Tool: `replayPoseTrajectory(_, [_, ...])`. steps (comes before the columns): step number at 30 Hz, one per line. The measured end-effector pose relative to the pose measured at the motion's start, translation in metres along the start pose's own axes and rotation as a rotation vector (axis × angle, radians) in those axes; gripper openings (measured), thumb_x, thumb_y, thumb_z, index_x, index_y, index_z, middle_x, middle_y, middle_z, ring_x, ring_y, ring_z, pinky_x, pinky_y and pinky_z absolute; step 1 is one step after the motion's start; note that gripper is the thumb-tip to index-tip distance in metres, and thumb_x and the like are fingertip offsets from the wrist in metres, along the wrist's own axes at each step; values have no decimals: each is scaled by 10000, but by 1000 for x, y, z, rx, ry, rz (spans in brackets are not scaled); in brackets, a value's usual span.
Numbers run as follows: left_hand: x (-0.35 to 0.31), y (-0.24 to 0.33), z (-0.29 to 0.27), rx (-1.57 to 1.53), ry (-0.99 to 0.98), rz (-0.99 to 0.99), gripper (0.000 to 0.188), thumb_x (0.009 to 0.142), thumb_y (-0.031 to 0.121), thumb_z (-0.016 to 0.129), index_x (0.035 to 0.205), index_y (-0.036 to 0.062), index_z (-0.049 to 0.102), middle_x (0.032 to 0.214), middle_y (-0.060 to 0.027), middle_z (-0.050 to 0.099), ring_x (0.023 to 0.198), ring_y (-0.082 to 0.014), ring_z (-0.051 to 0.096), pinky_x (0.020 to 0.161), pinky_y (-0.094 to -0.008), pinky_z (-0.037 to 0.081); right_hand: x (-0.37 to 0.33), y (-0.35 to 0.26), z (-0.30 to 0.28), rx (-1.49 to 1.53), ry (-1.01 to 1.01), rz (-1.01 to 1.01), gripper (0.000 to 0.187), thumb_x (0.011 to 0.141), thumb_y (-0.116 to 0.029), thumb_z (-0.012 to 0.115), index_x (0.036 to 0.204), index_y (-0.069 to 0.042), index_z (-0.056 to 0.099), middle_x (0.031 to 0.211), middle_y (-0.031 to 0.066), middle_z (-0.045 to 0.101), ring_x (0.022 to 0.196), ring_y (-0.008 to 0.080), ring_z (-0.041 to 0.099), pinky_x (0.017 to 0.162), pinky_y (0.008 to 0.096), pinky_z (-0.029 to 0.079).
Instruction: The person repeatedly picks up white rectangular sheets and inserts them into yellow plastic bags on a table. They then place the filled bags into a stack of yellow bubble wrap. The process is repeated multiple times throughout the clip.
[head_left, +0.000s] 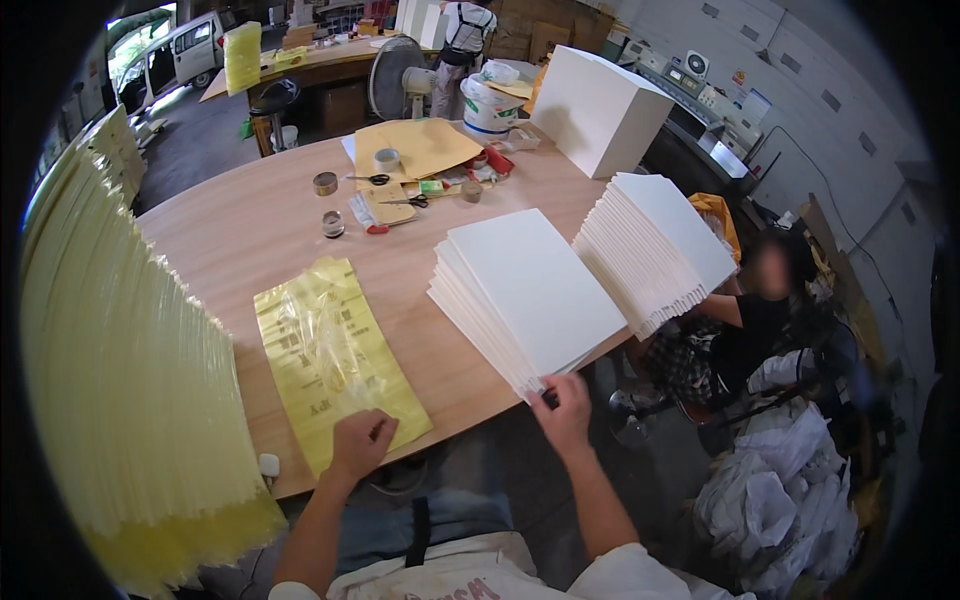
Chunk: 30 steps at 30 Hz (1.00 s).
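Note:
A yellow printed plastic bag (318,330) lies flat on the table in front of me, with a shiny clear film over its middle. My left hand (364,442) rests over the bag's near end, fingers curled in; whether they pinch anything is hidden. To the right stands a fanned stack of white panels (535,285). At that stack's near corner, my right hand (564,412) closes its fingertips on a panel's edge; a small dark patch shows between thumb and fingers. Farther right is a second stack of white panels (660,235).
Tall bundled yellow plastic-wrapped pieces (130,370) rise along the left. Tape rolls (333,224), scissors (410,201) and brown sheets (425,147) lie at the back, near a white bucket (490,105) and white block (595,110). A co-worker (745,320) sits at the right.

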<state>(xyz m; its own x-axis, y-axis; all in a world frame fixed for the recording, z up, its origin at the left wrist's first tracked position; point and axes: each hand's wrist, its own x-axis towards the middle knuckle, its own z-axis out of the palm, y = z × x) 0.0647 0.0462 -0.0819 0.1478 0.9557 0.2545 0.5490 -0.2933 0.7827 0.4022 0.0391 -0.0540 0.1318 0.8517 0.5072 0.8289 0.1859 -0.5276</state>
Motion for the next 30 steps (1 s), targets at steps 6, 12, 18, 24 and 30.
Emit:
replayPoseTrajectory(6, [-14, 7, 26, -12, -163, 7, 212, 842, 254, 694, 766, 56, 678, 646, -118, 619, 573, -278, 612, 540, -363, 474, 53, 30, -11, -128, -273, -211, 409, 693, -175, 796, 1051, -64, 632, 1038, 94, 577, 1014, 309, 553, 873, 394, 470])
replayPoseTrajectory(12, [-14, 10, 24, -25, -164, 22, 237, 861, 278, 680, 779, 55, 679, 657, -116, 626, 590, -287, 615, 548, -374, 477, 66, 57, -20, 156, -327, -37, 223, 785, -160, 742, 941, -23, 661, 922, 104, 643, 869, 317, 611, 791, 377, 506])
replayPoseTrajectory(18, [42, 64, 71, -537, -312, -198, 294, 964, 309, 566, 995, 37, 672, 830, -95, 694, 697, -212, 647, 647, -374, 495, 59, -19, -33, 119, -161, -116, 135, 874, -135, 664, 882, -4, 633, 835, 152, 626, 763, 343, 610, 673, 381, 484])
replayPoseTrajectory(24, [56, 37, 92, -1146, -376, -759, 415, 972, 252, 556, 1283, -23, 538, 1137, -126, 645, 1066, -211, 608, 925, -366, 492, -11, -15, -79, 460, -135, 233, 284, 949, -236, 612, 995, 34, 685, 935, 111, 698, 876, 177, 648, 801, 312, 503])
replayPoseTrajectory(30, [0, 2, 29, -754, -448, -544, 471, 967, 286, 547, 1295, -50, 515, 1199, -171, 618, 1105, -259, 595, 948, -372, 464, -89, 47, -6, 1159, -584, 1054, 505, 998, -360, 503, 1349, 2, 470, 1200, 154, 616, 1086, 254, 610, 907, 362, 497])
